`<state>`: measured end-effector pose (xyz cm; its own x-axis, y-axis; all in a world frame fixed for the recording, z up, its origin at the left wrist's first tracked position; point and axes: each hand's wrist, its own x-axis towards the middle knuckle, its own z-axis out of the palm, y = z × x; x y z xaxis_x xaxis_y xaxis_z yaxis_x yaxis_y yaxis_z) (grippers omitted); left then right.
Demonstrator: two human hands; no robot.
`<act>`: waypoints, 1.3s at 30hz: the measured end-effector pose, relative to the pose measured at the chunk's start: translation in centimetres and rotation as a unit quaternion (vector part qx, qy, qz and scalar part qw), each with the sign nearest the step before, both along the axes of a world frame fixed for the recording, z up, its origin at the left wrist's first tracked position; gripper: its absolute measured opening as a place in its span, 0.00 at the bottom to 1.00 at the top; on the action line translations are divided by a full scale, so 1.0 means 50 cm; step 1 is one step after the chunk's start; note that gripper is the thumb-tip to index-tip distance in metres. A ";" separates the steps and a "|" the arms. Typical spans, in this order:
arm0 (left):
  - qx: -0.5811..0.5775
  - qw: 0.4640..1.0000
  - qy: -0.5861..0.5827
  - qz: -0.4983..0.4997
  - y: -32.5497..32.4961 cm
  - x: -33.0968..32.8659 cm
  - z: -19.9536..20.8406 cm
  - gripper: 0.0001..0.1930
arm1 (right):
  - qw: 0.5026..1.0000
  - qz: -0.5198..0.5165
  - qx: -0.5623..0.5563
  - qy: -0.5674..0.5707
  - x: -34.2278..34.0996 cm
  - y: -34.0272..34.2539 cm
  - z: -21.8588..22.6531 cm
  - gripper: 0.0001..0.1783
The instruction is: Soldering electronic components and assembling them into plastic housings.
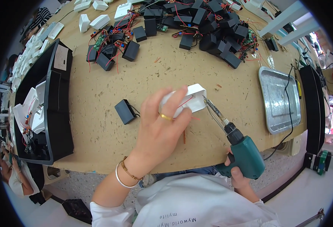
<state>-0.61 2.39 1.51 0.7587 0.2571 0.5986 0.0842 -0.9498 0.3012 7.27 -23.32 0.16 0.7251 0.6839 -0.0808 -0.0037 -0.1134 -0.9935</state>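
My left hand [155, 132] is closed around a small white plastic housing [197, 90], its open side showing and a thin red wire inside. The fingers are slightly blurred. In my right hand [240, 179] is a green soldering gun [248, 156], gripped by its handle. The gun's metal tip points up and left and meets, or nearly meets, the right end of the housing; I cannot tell if they touch. Left of my left hand, a black rectangular block [125, 112] with a dark cable lies on the brown tabletop [98, 87].
Black blocks with circuit boards and red wires [208, 26] are heaped along the far side. A black bin [62, 109] with white housings stands at the left. At the right lies a metal tray [278, 100], a black cord crossing it. More white housings [100, 22] sit far left.
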 end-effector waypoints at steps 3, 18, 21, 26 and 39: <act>0.017 0.999 0.020 -0.033 0.004 -0.023 0.018 0.14 | 1.000 -0.005 0.003 0.004 0.001 0.003 0.003 0.36; -0.048 0.998 0.010 0.025 0.012 0.011 0.041 0.07 | 1.000 -0.015 0.015 0.008 -0.003 0.000 0.000 0.35; -0.066 0.997 0.004 0.031 0.008 0.028 0.009 0.06 | 1.000 0.000 0.009 0.000 -0.004 -0.001 -0.001 0.35; -0.110 0.993 0.026 0.017 0.002 0.037 -0.015 0.07 | 0.999 0.010 0.045 -0.026 0.004 -0.002 -0.025 0.29; -0.070 0.997 0.004 0.030 0.001 0.044 -0.017 0.07 | 0.999 0.028 -0.044 0.005 0.000 0.027 0.020 0.31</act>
<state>1.57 2.42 0.64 0.7441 0.3829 0.5474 0.1425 -0.8916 0.4299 7.25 -21.97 1.16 0.6848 0.7132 -0.1494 -0.0051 -0.2003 -0.9797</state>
